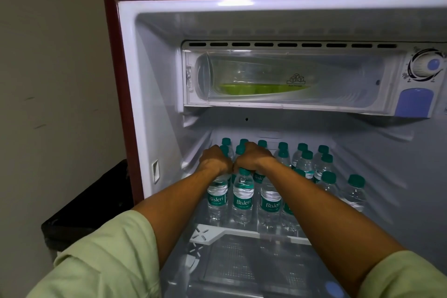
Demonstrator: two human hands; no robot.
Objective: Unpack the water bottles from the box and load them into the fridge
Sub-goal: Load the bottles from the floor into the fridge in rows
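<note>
Clear plastic green-capped water bottles [242, 195] stand in rows on the shelf of the open maroon fridge [125, 75]. Both arms reach in, wrists nearly touching. Left hand [214, 158] and right hand [251, 156] curl knuckles-up over bottles in the left rows.

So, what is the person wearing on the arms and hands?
Both arms wear loose pale green sleeves, pushed up above the elbows, so the forearms are bare. The left hand and right hand are bare too: no gloves, watch or rings visible.

hands [214, 159] [254, 157] on bottles [242, 195], open fridge [125, 80]
</note>
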